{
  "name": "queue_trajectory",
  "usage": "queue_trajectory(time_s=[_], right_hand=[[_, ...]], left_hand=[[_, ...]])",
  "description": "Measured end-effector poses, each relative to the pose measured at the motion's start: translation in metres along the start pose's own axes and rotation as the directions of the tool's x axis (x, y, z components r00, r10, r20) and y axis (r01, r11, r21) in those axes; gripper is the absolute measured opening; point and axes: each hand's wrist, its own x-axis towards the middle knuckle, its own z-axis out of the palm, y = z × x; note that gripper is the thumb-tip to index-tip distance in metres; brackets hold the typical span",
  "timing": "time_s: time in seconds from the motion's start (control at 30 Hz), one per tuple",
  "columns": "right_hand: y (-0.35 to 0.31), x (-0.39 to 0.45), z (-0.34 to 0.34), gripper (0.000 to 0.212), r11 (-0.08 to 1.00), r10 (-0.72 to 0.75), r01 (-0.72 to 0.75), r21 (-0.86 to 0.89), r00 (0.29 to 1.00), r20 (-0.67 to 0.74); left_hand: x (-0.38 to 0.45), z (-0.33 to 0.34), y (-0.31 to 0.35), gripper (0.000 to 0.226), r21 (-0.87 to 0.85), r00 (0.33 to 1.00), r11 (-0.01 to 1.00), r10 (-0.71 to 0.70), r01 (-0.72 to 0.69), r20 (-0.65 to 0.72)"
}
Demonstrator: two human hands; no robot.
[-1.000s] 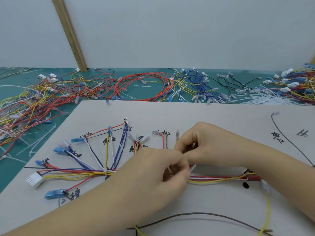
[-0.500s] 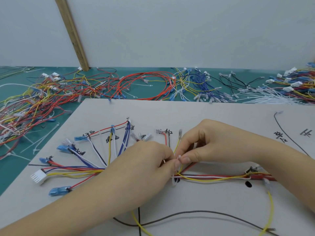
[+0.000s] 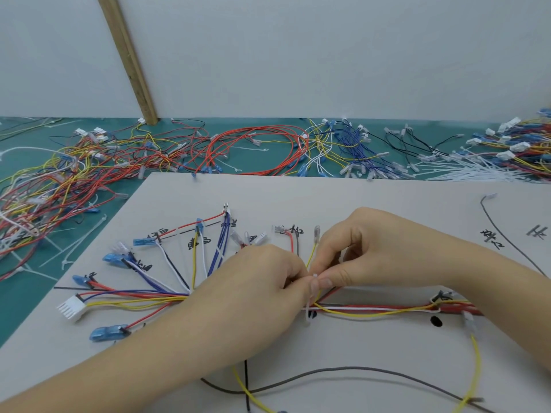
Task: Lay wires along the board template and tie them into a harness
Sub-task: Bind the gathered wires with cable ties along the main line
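Left hand (image 3: 253, 290) and right hand (image 3: 366, 248) meet, fingertips pinched together.

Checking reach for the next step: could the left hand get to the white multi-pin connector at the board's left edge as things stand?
Probably yes. The white multi-pin connector lies uncovered on the grey template board, with bare board around it, but the left hand would first have to release the white cable tie it pinches.

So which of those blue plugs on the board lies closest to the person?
The blue plug at bottom left, on a red wire just below the white comb connector. The other blue ones fan out higher up the board.
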Motion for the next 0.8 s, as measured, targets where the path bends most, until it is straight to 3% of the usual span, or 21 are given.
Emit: queue_trajectory(time_s=[0.23,0.5,0.6,0.8], right_hand=[[-0.0042,-0.0015,-0.0028,0.017,0.999,0.042,-0.042,0.019,0.999,0.018],[-0.0066,-0.0015,-0.0051,0.004,0.993,0.100,-0.099,0.066,0.995,-0.004],[-0.0090,-0.0024,-0.0056,0.009,0.993,0.085,-0.084,0.077,0.996,-0.002],[-0.0085,-0.0011,-0.0043,0.018,0.989,0.091,-0.088,0.123,0.996,-0.014]], left_hand=[[-0.0010,0.0017,0.0020,0.034,-0.004,0.999,1.000,-0.011,0.011,-0.048],[-0.0025,0.0036,0.0052,0.029,-0.035,0.997,0.999,0.016,-0.019,-0.080],[-0.0026,0.0024,0.0047,0.029,-0.085,0.999,0.996,0.019,-0.023,-0.048],[-0.0006,0.0007,0.0005,0.007,-0.152,0.999,0.988,-0.012,0.019,0.047]])
